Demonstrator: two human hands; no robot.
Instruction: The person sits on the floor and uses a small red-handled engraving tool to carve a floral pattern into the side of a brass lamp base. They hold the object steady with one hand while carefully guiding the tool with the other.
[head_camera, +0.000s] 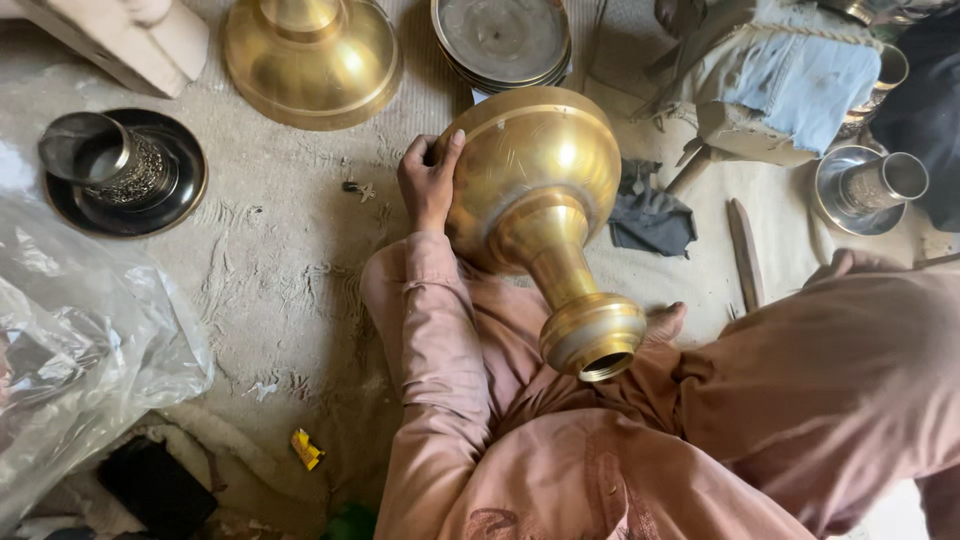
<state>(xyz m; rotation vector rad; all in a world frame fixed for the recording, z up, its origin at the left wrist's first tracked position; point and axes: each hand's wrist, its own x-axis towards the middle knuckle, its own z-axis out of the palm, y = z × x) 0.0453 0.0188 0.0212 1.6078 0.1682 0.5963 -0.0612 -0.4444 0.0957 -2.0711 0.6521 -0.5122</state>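
Fingers (440, 152) of your left hand (427, 183) curl over the rim of the brass vase (540, 190), thumb pressed flat on its bulging side, so that hand is gripping the vase. Your right hand is out of sight behind the vase, so you can't tell what its fingers are doing. The vase lies tilted across your lap, wide bowl pointing away from you, narrow neck and open mouth (605, 366) aimed back toward your body, right above your pink sleeve (430, 330). Toes of one foot (667, 322) peek out just beside the neck.

Around you on the sandy floor (270, 270): another brass base (312, 55) stands near the top, well apart from your hand. Next to it sits a stack of round metal plates (503, 40). Off to your left, a dark tray (125, 175) carries a pierced metal cup (105, 160). On your right, a second silver cup (880, 183) rests on its own dish. A dark rag (652, 220) lies just beside the vase's bowl, and a wooden stick (745, 252) lies near it. Clear plastic sheeting (80, 340) bunches up at your left, with a small yellow scrap (307, 449) on the ground near your elbow.
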